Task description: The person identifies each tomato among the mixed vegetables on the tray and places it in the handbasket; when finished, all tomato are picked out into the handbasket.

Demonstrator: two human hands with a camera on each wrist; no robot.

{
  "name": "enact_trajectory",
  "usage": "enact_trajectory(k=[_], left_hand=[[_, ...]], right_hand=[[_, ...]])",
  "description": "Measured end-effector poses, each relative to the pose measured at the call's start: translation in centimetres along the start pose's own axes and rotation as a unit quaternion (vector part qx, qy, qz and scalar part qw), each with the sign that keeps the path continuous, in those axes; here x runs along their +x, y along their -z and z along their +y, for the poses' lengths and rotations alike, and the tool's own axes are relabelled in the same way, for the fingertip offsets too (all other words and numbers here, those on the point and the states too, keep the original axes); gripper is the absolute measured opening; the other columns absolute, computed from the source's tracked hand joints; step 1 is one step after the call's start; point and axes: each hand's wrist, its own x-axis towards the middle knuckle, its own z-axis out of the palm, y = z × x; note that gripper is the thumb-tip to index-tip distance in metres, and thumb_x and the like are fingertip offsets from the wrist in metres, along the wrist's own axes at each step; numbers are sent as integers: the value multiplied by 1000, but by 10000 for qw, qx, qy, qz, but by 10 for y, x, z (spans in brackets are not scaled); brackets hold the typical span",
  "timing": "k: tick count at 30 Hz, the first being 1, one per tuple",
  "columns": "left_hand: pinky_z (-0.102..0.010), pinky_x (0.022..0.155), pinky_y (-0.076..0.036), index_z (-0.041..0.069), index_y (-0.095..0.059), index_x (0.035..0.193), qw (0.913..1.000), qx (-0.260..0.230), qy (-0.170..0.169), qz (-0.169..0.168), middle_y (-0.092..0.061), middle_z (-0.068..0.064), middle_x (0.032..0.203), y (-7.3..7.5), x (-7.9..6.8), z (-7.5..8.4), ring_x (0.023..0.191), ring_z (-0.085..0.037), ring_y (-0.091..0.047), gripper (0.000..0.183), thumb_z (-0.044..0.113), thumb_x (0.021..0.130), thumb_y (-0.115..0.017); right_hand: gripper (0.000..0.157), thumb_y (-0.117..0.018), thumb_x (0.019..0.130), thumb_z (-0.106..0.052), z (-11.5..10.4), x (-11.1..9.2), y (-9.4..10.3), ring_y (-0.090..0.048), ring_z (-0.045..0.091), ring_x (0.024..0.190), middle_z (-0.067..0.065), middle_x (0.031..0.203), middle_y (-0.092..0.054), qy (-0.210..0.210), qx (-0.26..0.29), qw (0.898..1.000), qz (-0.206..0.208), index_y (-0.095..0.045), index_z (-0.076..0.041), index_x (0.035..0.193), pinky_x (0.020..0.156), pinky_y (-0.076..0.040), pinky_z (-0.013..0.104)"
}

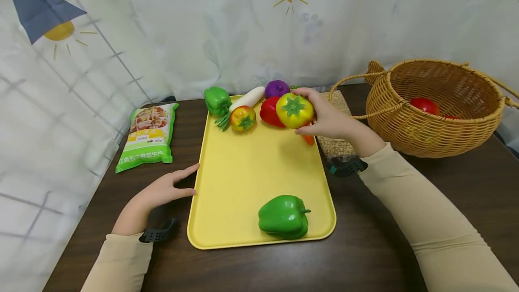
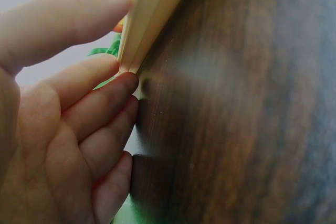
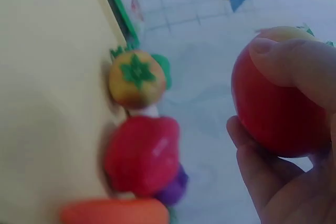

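My right hand grips a yellow-and-red tomato with a green star-shaped top, held above the far right part of the yellow tray. In the right wrist view the tomato's red side shows between thumb and fingers. My left hand touches the tray's left rim with extended fingers, as the left wrist view shows against the rim. Near the tray's front lies a green bell pepper. A second tomato and a red bell pepper sit at the far end.
Along the tray's far edge are another green pepper, a white radish, a purple vegetable and a partly hidden carrot. A green food bag lies left. A wicker basket with red items stands right, by a woven mat.
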Motion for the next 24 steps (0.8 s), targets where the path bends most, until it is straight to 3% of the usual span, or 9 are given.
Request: enact_trajectory(k=[5, 10, 18, 24], left_hand=[[-56, 100, -31, 20, -24, 145, 10000, 42, 38, -37, -27, -19, 147, 0, 0, 0, 133, -39, -27, 76, 42, 83, -61], [-56, 101, -30, 21, -23, 145, 10000, 62, 75, -12, -27, -19, 147, 0, 3, -1, 133, -40, -26, 76, 44, 83, -61], [-56, 102, -29, 23, -23, 145, 9999, 40, 113, 8, -27, -18, 147, 0, 6, 0, 133, -38, -26, 77, 46, 82, -61], [-57, 100, -30, 22, -23, 146, 9999, 26, 144, -48, -26, -20, 147, 0, 3, -2, 133, -40, -25, 77, 44, 83, -61]], right_hand=[[85, -69, 77, -2, -7, -22, 38, -43, 27, 116, 13, 140, -24, -285, -302, 9988, 252, -16, -14, 143, 84, -48, 23], [86, -67, 80, -6, -7, -52, 76, -40, 30, 116, 16, 142, -20, -589, -542, 9945, 670, -12, -18, 145, 74, -44, 7], [88, -64, 83, -11, 25, -96, 127, -41, 1, 99, 20, 143, -15, -1182, -1196, 9773, 1290, -5, -29, 145, 68, -40, 1], [88, -61, 86, -12, 50, -121, 146, -36, -5, 100, 19, 147, -7, -1565, -1356, 9644, 1645, 1, -30, 145, 63, -38, 1]])
